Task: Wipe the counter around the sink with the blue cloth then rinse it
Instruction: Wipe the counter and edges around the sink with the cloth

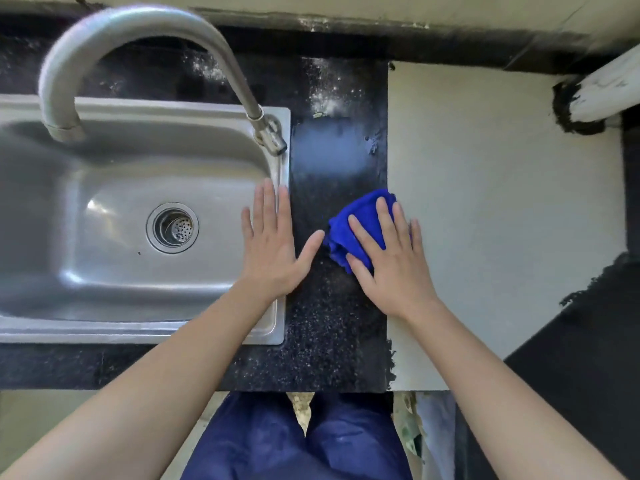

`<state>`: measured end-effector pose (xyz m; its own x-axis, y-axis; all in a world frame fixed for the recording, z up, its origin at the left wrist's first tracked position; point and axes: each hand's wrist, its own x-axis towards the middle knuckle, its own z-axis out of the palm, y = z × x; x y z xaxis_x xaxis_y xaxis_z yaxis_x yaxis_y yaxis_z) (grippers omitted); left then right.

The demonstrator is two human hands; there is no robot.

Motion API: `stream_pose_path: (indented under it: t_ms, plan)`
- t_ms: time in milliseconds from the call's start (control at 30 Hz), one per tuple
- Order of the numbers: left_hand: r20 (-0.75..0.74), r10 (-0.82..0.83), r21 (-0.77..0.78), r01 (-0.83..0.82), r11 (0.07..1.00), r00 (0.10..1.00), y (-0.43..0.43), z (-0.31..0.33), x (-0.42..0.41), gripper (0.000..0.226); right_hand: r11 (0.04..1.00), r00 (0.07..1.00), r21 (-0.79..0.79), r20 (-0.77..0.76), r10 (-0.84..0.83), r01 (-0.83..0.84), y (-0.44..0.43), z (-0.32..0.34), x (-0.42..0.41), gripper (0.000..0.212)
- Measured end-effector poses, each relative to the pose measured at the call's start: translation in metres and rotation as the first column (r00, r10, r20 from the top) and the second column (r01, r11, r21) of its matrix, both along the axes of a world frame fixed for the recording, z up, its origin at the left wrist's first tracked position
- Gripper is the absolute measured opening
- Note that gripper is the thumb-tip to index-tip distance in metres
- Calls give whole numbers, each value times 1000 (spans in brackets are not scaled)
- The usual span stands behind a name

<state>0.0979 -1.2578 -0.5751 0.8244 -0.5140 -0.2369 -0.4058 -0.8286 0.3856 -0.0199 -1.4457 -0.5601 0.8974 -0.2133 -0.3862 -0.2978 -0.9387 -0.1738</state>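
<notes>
The blue cloth point(360, 216) lies bunched on the dark speckled surface point(329, 323), in the strip to the right of the sink point(138, 332), with its right edge at the border of a pale slab point(502, 202) that covers the surface further right. The right hand point(391, 261) lies flat on top of the cloth, fingers straight and slightly spread, pressing it down rather than gripping it. Its thumb runs along the cloth's near left edge, and the cloth shows beyond the fingertips on the far side and to the left.

The left hand point(272, 251) is also laid flat with fingers straight and together. It rests across the sink's right rim, the fingertips pointing away from the person and the thumb stretched out to the right over the dark strip, its tip close to the cloth but apart from it.

Far of the cloth the dark strip shows a hazy, smeared patch, and further back white powdery specks point(329, 98) are scattered on it. The steel sink basin has a round drain strainer point(172, 227) in its middle. A curved metal faucet point(121, 32) rises from the sink's far right corner and arches left over the basin. A white pipe point(609, 88) enters at the far right. Blue trousers point(277, 445) show below the near edge of the surface
</notes>
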Motion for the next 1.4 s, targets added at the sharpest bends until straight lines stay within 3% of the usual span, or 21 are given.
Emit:
stream_pose_path:
  t_ms: [200,533,733,900,1100,1200,1267,1400]
  plan:
    - [70,8,9,-8,1000,998,-19,-18,2,91,999,999,27,26,45,-45,-25,-5,23,66]
    - [102,18,29,-22,999,995,-20,-16,2,93,997,996,23,56,-74,73,-62,-5,207,65]
    - [114,38,26,-42,999,993,-22,-16,3,94,998,991,-21,115,62,-60,-77,-4,151,63]
    - [130,49,-18,-47,999,990,-22,-17,1,97,998,995,-26,87,53,-51,-87,-1,115,67]
    - [127,43,-16,-41,999,991,-22,-17,1,99,992,983,-71,147,114,-104,-74,-8,190,64]
    - [121,53,-33,-49,998,991,-22,-17,0,98,996,984,-87,177,14,2,-35,-17,244,63]
    - [124,52,-30,-48,998,991,-23,-17,1,98,994,977,-83,205,-54,72,-18,-20,248,63]
    - [114,47,-25,-44,999,992,-22,-15,2,99,998,979,-60,202,25,-13,-55,-9,208,65]
